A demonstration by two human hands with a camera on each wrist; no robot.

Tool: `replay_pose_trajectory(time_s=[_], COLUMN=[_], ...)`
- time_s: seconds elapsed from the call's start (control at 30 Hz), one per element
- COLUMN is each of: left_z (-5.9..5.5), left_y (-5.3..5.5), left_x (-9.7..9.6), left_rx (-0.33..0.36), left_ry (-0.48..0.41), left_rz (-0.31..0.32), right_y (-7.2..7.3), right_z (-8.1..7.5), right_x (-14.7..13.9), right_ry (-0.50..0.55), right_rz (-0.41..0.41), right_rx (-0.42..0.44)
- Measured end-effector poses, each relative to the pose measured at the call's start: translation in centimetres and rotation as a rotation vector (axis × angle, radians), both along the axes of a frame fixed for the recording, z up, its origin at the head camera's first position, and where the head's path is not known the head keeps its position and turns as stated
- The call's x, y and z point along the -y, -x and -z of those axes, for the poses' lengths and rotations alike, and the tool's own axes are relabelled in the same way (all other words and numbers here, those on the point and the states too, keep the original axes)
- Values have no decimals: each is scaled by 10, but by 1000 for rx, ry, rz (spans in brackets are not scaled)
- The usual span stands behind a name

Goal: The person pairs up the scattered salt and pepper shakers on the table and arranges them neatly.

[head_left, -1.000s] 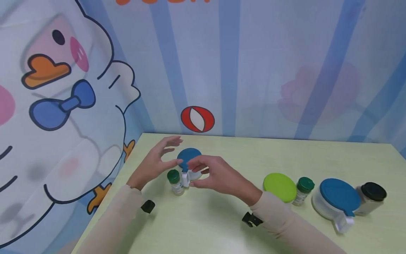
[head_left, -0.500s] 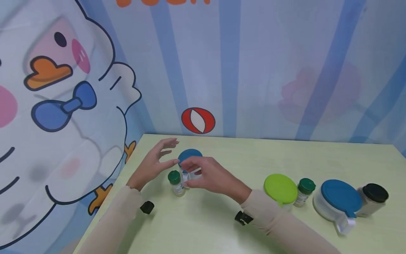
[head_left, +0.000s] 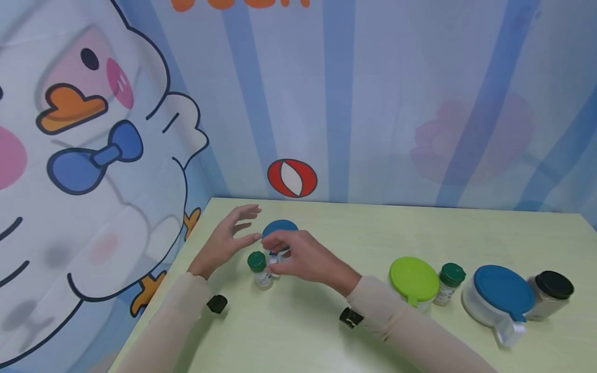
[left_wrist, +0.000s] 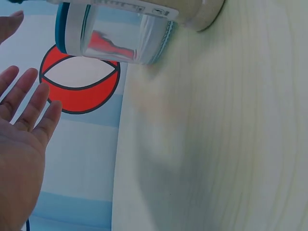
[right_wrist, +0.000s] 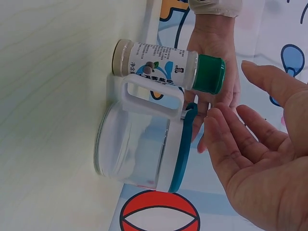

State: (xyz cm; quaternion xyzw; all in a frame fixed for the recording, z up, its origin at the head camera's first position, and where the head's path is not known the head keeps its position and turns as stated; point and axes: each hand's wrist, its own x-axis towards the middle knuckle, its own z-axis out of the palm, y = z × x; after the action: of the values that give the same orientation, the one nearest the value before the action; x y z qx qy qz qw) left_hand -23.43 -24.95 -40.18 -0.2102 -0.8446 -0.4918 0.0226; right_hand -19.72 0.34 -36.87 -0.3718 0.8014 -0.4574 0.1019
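Observation:
A small spice bottle [head_left: 263, 278] with a green cap stands upright on the table's left part. Right behind it is a clear jar [right_wrist: 137, 142] with a blue lid and a white handle; in the head view my right hand partly covers it. My left hand [head_left: 220, 247] hovers left of the pair, fingers spread and loosely bent, holding nothing. On the other side my right hand [head_left: 305, 257] hangs in the air, thumb and fingers apart. The right wrist view shows a gap between its fingertips and the bottle's green cap. Neither hand touches the bottle or jar.
Toward the right of the table [head_left: 322, 316] stand a container with a lime-green lid [head_left: 414, 278], another green-capped bottle [head_left: 448, 286], a larger blue-lidded jar [head_left: 503, 292] and a black-lidded jar [head_left: 552, 290]. A printed cloth backdrop [head_left: 373, 103] rises behind the table.
My right hand has moved left, toward the spice bottle, and now hides more of the jar. My left hand has barely shifted. The bottle and jar stay where they stood.

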Motion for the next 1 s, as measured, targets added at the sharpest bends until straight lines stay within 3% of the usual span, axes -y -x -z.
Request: replay_pose_trajectory(time_s=[1.0], left_z=[17], left_y=[6], left_x=[1], left_rx=[67], left_ry=[-19], left_rz=[-34], right_y=[8], right_z=[7], right_x=[21], right_ry=[-132], right_rz=[6], right_rx=[-80])
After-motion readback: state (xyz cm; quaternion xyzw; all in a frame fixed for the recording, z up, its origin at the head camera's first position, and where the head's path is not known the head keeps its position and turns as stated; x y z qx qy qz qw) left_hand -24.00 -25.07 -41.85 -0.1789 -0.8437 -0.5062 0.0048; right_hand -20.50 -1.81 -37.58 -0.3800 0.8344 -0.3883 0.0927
